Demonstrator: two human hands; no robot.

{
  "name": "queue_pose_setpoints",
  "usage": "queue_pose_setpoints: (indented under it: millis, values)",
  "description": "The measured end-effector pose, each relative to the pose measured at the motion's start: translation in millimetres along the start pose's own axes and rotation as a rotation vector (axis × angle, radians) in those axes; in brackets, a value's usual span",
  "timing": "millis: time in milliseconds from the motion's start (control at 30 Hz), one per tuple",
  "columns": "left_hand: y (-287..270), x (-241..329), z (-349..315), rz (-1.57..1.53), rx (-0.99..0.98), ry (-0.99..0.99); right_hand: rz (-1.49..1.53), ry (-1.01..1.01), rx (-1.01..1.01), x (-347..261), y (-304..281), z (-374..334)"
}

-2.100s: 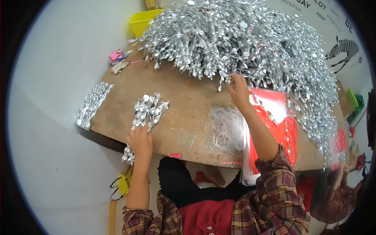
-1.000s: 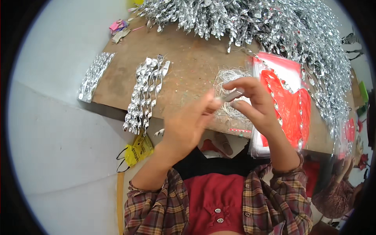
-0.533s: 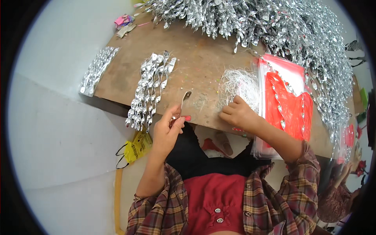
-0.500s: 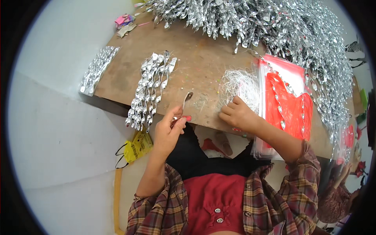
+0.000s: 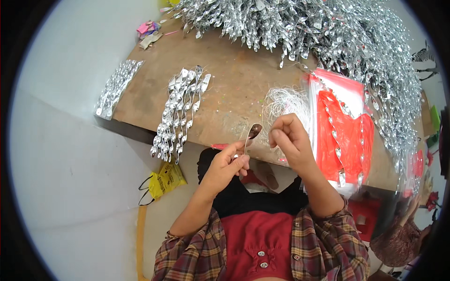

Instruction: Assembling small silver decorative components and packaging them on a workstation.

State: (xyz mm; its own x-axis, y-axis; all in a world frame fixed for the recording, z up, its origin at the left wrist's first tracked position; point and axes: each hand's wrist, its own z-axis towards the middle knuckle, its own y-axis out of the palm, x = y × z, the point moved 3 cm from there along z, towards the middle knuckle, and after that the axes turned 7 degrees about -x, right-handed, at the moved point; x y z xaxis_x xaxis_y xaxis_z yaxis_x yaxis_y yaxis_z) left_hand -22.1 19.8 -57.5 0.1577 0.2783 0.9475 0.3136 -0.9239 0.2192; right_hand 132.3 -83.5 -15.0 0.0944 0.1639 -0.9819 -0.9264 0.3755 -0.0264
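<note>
A metallic strip is being pinched by the left hand, its length leaning away and toward the curled right hand, whose grip cannot be told.

silver strips: glossy, metallic | tabletop: matt, wood-like | red bag: plastic

there is room to pass over the brown tabletop between the silver strips and the tangled thread; the silver heap blocks the far side, the red plastic the right.
</note>
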Motion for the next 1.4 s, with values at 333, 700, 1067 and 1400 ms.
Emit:
queue_pose_setpoints:
  millis: [333, 700, 1067, 1400]
  values:
    - [9.6, 8.8, -4.8, 0.004, -0.039, 0.019, 0.355, 0.137, 0.043, 0.1, 7.9, -9.0]
    - [7.5, 0.5, -3.8, 0.056, 0.014, 0.106, 0.362, 0.213, 0.038, 6.9, 6.0, -8.0]
    - [6.1, 1.5, -9.7, 0.203, -0.085, 0.219, 0.469, 0.296, -0.135, 12.5, 7.4, -11.8]
    - [14.7, 15.1, -2.1, -0.140, -0.015, 0.273, 0.442, 0.281, -0.313, 6.3, 14.3, -13.3]
